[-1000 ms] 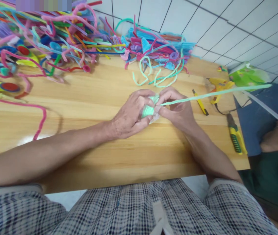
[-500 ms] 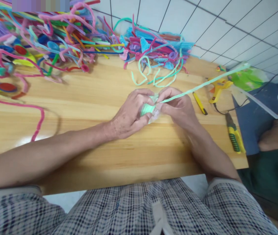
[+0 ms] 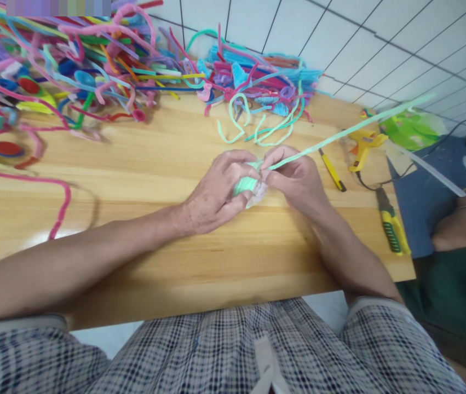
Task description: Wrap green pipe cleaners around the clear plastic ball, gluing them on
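My left hand [image 3: 216,191] is closed around a small piece wound with mint-green pipe cleaner [image 3: 244,186], just above the table. Whitish, crumpled-looking material [image 3: 259,192] shows at the piece's right side; what it is I cannot make out. With thumb and forefinger, my right hand [image 3: 294,175] pinches a long mint-green pipe cleaner [image 3: 339,135] where it meets the piece. Its free length slants up to the right, past the table's far edge. Fingers of both hands hide much of the wound piece.
Tangled, colourful pipe cleaners [image 3: 113,60] and a second heap [image 3: 253,76] lie along the back. Loose mint-green strands [image 3: 274,131] curl before them. At right lie a yellow cutter knife [image 3: 332,171], a yellow glue gun [image 3: 364,146] with cord, and yellow-green pliers [image 3: 391,224]. Another person's arm [image 3: 458,224] is beyond.
The view has shifted slightly. The free end of the mint-green pipe cleaner has swung a little up and to the right. Both hands keep their grip almost unchanged.
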Tool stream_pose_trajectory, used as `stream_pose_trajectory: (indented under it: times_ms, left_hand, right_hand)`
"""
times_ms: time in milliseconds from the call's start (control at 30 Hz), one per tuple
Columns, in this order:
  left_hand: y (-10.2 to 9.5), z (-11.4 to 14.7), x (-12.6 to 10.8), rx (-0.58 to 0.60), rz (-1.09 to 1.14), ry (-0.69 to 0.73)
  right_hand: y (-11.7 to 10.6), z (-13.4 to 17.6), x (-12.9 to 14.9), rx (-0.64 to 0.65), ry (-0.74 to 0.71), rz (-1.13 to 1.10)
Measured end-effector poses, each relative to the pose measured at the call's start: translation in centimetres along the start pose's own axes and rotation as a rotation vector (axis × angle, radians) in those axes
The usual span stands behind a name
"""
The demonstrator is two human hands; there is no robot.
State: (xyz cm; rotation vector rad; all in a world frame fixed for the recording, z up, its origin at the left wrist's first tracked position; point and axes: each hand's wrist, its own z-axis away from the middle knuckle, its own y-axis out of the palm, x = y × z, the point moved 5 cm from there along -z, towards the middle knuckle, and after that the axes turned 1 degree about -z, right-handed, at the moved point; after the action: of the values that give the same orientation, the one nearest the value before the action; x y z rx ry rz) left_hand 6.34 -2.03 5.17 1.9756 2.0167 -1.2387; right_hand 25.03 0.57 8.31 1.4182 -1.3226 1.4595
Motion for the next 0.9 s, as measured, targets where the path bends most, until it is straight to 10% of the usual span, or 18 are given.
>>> stream_pose_trajectory:
  times_ms: [900]
  left_hand:
    - [0.0, 0.3, 0.1, 0.033, -0.048, -0.013]
  right_hand:
    - [-0.6, -0.3, -1.8, -0.007, 0.07, -0.09]
